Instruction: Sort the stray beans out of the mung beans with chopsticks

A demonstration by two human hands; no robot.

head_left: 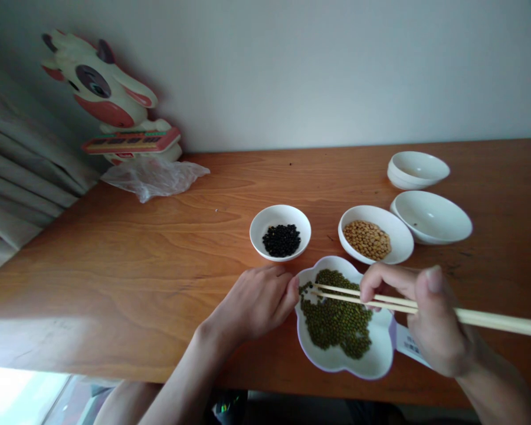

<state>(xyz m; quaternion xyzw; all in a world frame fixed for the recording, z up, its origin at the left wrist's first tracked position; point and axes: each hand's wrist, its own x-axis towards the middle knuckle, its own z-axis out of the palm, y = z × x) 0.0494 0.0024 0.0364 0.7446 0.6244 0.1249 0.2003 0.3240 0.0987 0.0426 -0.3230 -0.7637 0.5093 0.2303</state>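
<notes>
Far left, off the work area: cow toy (110, 94) against the wall with a crumpled plastic bag (153, 176) at its foot, both on the wooden table (115, 254). Left hand (256, 301) rests on the table, fingers curled loosely, fingertips touching the left rim of the scalloped dish (336, 363); steadying it, nothing gripped. Just behind that hand, small white bowl (280, 231) with a modest heap of black beans (282, 240). The scalloped dish holds a wide layer of green mung beans (336, 321); a few darker beans may sit at its upper left edge, too small to be sure. Chopsticks (380, 301) come in from the right, tips nearly together at that upper left edge of the dish; can't tell if a bean is pinched. Right hand (429, 321) is closed around the chopsticks in a normal grip, thumb on top. Behind it, a shallow bowl of soybeans (368, 239), then two empty white bowls (431, 217) further right, well apart from the dish. Judgement: sorting looks well along, black and yellow piles already separated, dish nearly all green; remaining work is stray non-green beans, if any.
</notes>
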